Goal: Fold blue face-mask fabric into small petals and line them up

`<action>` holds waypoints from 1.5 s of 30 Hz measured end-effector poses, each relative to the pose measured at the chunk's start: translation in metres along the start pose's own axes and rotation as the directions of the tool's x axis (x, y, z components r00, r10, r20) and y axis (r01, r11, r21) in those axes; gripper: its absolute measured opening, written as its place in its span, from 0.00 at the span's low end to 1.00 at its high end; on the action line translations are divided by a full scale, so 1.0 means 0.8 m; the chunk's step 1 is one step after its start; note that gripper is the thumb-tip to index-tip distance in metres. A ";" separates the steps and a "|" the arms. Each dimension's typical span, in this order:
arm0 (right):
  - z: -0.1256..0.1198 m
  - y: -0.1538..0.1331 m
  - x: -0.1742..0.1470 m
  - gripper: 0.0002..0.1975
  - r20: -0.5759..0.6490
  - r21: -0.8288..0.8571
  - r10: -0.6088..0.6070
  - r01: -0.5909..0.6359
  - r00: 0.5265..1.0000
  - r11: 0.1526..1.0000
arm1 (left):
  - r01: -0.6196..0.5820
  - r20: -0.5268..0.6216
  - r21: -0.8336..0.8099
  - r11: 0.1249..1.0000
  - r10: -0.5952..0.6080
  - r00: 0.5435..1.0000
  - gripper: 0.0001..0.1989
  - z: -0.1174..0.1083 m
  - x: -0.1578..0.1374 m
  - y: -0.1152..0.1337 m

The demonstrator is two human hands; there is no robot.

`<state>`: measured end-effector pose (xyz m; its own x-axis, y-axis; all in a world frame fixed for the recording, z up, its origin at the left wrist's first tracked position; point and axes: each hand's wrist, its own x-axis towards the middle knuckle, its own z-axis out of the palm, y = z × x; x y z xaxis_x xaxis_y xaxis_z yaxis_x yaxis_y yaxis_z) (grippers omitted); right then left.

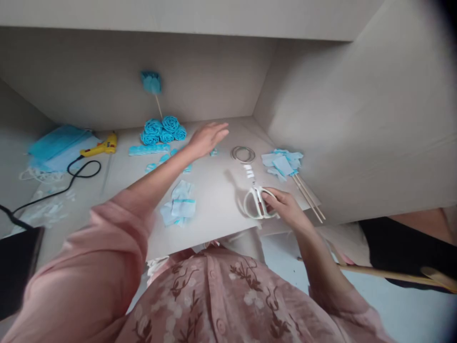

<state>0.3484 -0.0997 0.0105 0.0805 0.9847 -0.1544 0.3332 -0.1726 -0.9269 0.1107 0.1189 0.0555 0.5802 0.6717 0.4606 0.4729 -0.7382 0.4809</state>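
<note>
1. The right hand [287, 207] rests on the white scissors [255, 200] near the front edge of the desk [214, 190]; its grip is closed on the handle loops, fingertips on the loop nearer the person.
2. The scissors lie flat on the desk, handles toward the right hand, blades pointing away toward the wire ring [243, 154].
3. The left hand [207, 138] is stretched out over the far part of the desk, palm down, fingers spread and straight, holding nothing. Whether it touches the desk cannot be told.
4. Just left of the left hand sit the blue roses [163, 130], bunched together; one more rose on a stick [151, 83] leans on the back wall.
5. A small blue scrap [214, 152] lies just under the left hand's fingers.
6. Folded blue mask pieces [180, 206] lie between the two arms, well apart from the scissors.
7. Right of the scissors are more blue cuttings [282, 163] and wooden sticks [309, 197].
8. A yellow glue gun [100, 146] with a black cord lies at far left, beside a stack of masks [59, 145].
</note>
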 end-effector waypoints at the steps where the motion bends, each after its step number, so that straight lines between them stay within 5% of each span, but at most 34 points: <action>1: 0.009 -0.002 0.014 0.19 0.032 -0.037 -0.010 0.011 0.999 0.999 | 0.031 -0.045 -0.052 0.998 -0.033 0.998 0.26 -0.020 -0.010 -0.002; 7: 0.051 -0.011 0.082 0.20 0.166 -0.244 -0.096 0.135 0.981 0.960 | 0.247 -0.204 -0.386 0.889 -0.344 0.917 0.28 -0.077 -0.107 -0.010; 12: 0.050 -0.036 0.093 0.16 0.045 -0.770 -0.343 0.251 0.938 0.586 | 0.341 -0.232 -0.607 0.718 -0.571 0.787 0.22 -0.075 -0.180 -0.024; 17: 0.102 -0.086 0.111 0.15 0.180 -0.805 -0.422 0.379 0.889 0.456 | 0.370 -0.272 -0.659 0.655 -0.666 0.695 0.19 -0.062 -0.204 -0.039; 21: 0.163 -0.111 0.148 0.16 0.267 -0.813 -0.328 0.394 0.906 0.428 | 0.415 -0.288 -0.619 0.666 -0.685 0.670 0.19 -0.046 -0.216 -0.046; 27: 0.219 -0.115 0.200 0.16 0.231 -0.791 -0.157 0.279 0.960 0.545 | 0.464 -0.261 -0.522 0.716 -0.651 0.712 0.19 -0.031 -0.228 -0.053; 32: 0.229 -0.104 0.212 0.13 0.272 -0.692 -0.190 0.329 0.943 0.643 | 0.483 -0.232 -0.536 0.693 -0.671 0.705 0.19 -0.030 -0.225 -0.049; 36: 0.223 -0.101 0.193 0.14 0.288 -0.264 -0.361 0.436 0.887 0.860 | 0.477 -0.161 -0.624 0.619 -0.699 0.697 0.23 -0.037 -0.220 -0.027; 38: 0.220 -0.103 0.177 0.14 0.244 -0.018 -0.418 0.435 0.875 0.900 | 0.474 -0.084 -0.667 0.574 -0.691 0.718 0.22 -0.041 -0.218 -0.013; 45: 0.216 -0.108 0.143 0.14 0.209 0.133 -0.429 0.409 0.879 0.903 | 0.504 0.044 -0.709 0.493 -0.682 0.730 0.16 -0.038 -0.220 0.008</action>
<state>0.1665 0.0315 0.0140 -0.2686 0.9441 0.1910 0.2083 0.2505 -0.9454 -0.0085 -0.0020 -0.0001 0.1298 0.9912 -0.0251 0.0552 0.0180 0.9983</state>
